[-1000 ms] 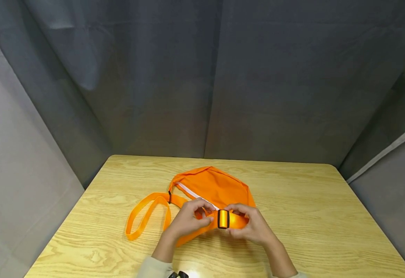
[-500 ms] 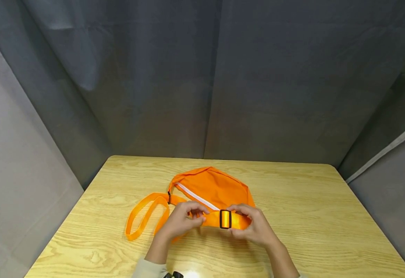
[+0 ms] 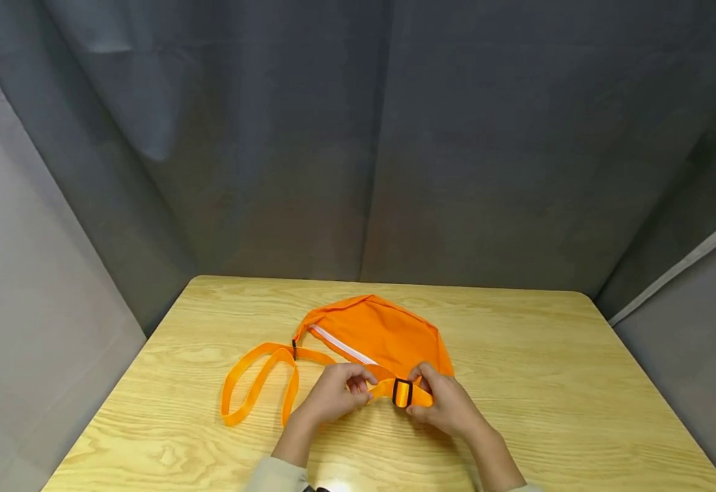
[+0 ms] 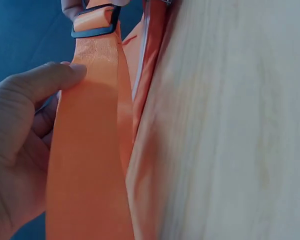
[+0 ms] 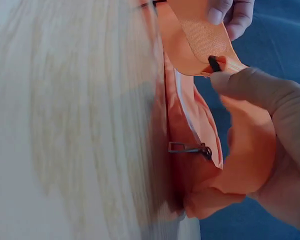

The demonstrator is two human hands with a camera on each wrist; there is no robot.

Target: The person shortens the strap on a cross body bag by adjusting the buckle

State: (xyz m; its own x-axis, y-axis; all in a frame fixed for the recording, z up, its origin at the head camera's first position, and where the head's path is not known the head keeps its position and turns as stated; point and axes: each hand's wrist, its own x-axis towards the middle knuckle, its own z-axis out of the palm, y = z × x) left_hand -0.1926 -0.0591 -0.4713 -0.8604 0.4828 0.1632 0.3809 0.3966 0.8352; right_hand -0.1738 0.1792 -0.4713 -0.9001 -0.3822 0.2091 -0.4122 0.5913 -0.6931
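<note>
An orange bag [image 3: 382,331] with a white zipper [image 3: 339,343] lies on the wooden table. Its orange strap [image 4: 90,140] runs between both hands in front of the bag, through a black slider buckle [image 3: 402,393]. My left hand [image 3: 339,393] pinches the strap to the left of the buckle, the thumb flat on the webbing in the left wrist view. On the buckle's right side, my right hand [image 3: 447,403] grips the strap, its thumb tip at the buckle's edge in the right wrist view. A metal zipper pull [image 5: 187,148] hangs at the zipper's end.
A loose loop of strap [image 3: 238,383] lies on the table [image 3: 149,424] to the left, joined to the bag by a small black ring [image 3: 294,349]. Dark curtains [image 3: 358,150] stand behind the table, with grey panels at both sides.
My left hand moved left along the strap, then back right and slightly down. The buckle and right hand shifted a little lower and right, and the buckle is now tilted.
</note>
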